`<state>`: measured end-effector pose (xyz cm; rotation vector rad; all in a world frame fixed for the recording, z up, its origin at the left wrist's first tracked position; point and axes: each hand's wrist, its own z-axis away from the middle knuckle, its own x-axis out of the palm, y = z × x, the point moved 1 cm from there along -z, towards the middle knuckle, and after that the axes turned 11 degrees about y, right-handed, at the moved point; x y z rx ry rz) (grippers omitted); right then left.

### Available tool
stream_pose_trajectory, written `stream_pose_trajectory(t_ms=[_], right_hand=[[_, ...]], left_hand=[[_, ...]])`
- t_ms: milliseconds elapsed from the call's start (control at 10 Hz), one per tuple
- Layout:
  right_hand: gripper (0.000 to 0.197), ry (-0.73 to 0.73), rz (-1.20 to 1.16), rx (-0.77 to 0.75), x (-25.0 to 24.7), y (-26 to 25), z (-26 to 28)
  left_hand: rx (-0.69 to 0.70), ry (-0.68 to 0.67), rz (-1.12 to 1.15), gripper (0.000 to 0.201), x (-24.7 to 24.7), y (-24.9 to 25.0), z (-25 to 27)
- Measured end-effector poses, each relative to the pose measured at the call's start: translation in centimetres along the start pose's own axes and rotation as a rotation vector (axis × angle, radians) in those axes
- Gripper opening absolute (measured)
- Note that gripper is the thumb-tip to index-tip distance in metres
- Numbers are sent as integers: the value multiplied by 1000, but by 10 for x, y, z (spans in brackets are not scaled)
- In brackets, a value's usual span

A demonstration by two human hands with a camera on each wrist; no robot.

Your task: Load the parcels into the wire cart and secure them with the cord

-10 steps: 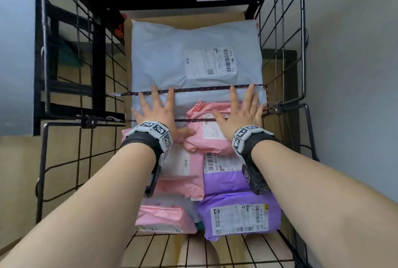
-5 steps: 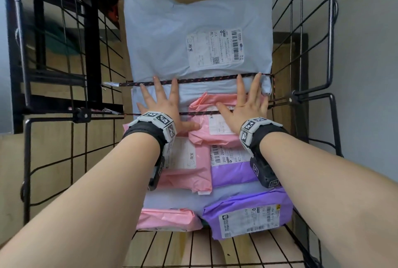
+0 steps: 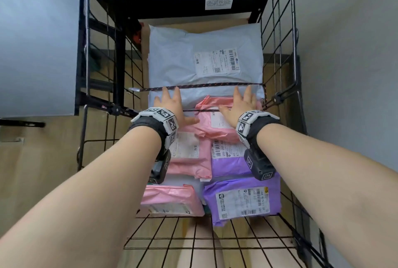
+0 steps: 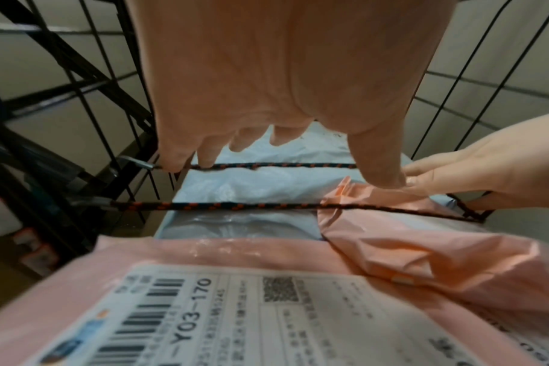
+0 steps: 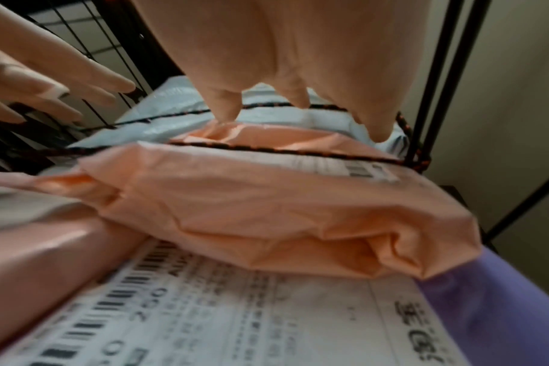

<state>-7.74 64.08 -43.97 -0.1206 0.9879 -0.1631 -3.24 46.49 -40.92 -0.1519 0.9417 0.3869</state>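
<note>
Our left hand (image 3: 170, 104) lies flat with its fingers straight and spread, palm down on the big pale blue parcel (image 3: 204, 61), the thumb stretched toward the crumpled pink parcel (image 3: 215, 125) beside it. Our right hand (image 3: 241, 106) is flat too, fingers straight, pressing down on that pink parcel with its fingertips reaching onto the blue one. Neither hand grips anything.

The cord (image 3: 206, 85), dark with orange flecks, runs across the load in two lines. The far line crosses the blue parcel right at our fingertips; the near line passes under both hands and over the pink parcel. At the right hand's side the cord loops round an upright of the wire cart (image 3: 295, 74); at the left hand's side its ends reach the cart's mesh wall, with metal tips showing in the left wrist view.

Nearer to us than the hands, more parcels lie packed in the cart: a pink parcel with a label (image 3: 189, 155) under our left wrist, a purple parcel (image 3: 228, 164) under our right wrist, then another pink one (image 3: 172, 201) and another purple one (image 3: 243, 201) closest to our body. Below them shows the cart's wire floor.
</note>
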Motion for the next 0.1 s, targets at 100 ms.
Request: stream_pose_trajectory(t_ms=[100], right_hand=[[72, 18, -13, -12, -19, -12, 17]], left_hand=[[26, 134, 63, 90, -19, -4, 14]])
